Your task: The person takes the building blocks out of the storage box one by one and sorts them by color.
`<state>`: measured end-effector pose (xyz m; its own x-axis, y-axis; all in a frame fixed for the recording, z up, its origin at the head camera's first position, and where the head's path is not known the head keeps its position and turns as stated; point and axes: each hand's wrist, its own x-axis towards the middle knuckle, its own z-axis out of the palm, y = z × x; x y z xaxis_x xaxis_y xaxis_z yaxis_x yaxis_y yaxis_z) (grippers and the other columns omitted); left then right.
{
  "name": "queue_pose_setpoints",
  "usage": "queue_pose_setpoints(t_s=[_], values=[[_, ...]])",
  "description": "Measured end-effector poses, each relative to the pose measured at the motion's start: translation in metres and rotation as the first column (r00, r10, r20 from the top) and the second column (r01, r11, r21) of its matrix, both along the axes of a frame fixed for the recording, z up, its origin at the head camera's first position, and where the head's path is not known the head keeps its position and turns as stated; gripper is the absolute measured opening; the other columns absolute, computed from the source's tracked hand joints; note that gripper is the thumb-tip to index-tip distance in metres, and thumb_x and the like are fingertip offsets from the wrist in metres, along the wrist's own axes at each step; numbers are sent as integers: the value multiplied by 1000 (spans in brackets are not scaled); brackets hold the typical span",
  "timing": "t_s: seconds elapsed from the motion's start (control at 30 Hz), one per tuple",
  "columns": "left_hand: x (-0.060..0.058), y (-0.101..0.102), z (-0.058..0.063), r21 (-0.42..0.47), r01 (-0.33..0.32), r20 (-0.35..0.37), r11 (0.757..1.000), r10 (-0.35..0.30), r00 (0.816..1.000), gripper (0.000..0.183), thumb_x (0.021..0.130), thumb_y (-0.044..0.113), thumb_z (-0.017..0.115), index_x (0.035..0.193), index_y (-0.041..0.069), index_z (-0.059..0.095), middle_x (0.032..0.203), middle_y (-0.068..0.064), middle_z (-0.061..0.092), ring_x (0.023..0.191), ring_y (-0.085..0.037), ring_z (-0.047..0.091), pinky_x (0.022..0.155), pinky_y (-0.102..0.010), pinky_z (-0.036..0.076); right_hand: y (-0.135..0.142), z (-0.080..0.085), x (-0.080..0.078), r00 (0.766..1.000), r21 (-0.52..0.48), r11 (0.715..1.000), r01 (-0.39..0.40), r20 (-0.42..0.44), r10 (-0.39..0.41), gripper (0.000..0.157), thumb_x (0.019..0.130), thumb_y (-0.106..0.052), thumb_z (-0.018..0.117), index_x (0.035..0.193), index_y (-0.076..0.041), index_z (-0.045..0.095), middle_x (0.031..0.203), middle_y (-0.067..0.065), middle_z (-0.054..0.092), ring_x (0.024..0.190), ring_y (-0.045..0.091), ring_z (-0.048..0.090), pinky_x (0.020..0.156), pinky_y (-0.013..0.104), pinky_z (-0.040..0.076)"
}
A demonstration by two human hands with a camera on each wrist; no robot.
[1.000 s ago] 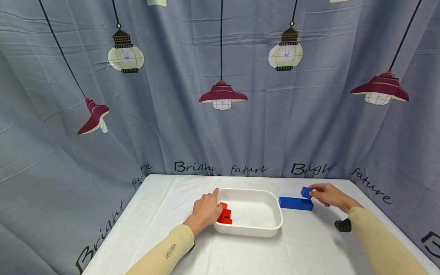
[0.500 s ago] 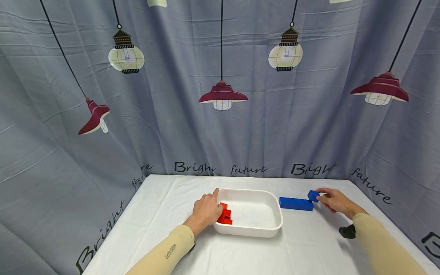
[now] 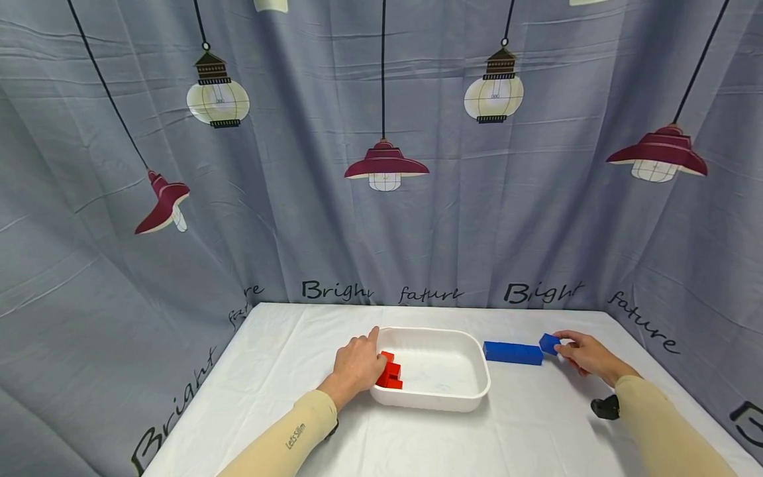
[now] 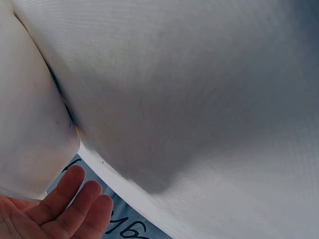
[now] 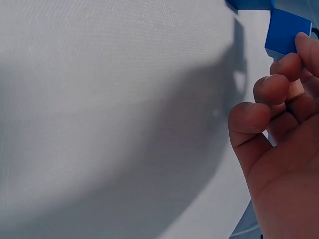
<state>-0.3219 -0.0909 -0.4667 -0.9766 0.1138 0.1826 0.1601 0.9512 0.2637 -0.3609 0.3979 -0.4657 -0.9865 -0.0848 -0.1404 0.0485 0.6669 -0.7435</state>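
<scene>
My right hand (image 3: 590, 356) pinches a blue cube (image 3: 549, 344) between thumb and fingertips, at the right end of a row of blue blocks (image 3: 512, 353). In the right wrist view the held cube (image 5: 288, 32) is turned at an angle to the row, its corner close to the row's end; whether they touch I cannot tell. My left hand (image 3: 356, 364) grips the left wall of a white plastic tub (image 3: 438, 399), thumb inside and other fingers outside. Several red blocks (image 3: 390, 372) lie in the tub beside that thumb, partly hidden by the hand.
A white cloth (image 3: 417, 444) covers the table. The blue row lies just right of the tub. A grey-blue curtain (image 3: 298, 218) printed with lamps hangs behind and along both sides.
My right hand has moved the blue cube to the right and lower, from above the row's right end to just beyond it. My left hand and the tub have stayed put.
</scene>
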Motion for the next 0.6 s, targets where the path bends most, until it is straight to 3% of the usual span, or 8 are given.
queue_pose_setpoints(t_s=[0.27,0.6], values=[[1,1,0,0,-1,7,1000,1,1000,62,94,33,56,151,9,45,124,-14,67,113,-29,63,90,-49,54,1,-8,3,1000,38,999,-5,18,5,48,102,-18,55,141,7,42,76,4,48,65,20,48,56,29,39],[0,0,2,1,-5,11,1000,5,1000,62,94,32,58,150,9,46,121,-14,67,109,-28,64,89,-48,55,-3,-11,-2,999,67,998,-7,31,5,52,99,-23,60,141,3,45,83,6,50,69,21,49,58,30,40]])
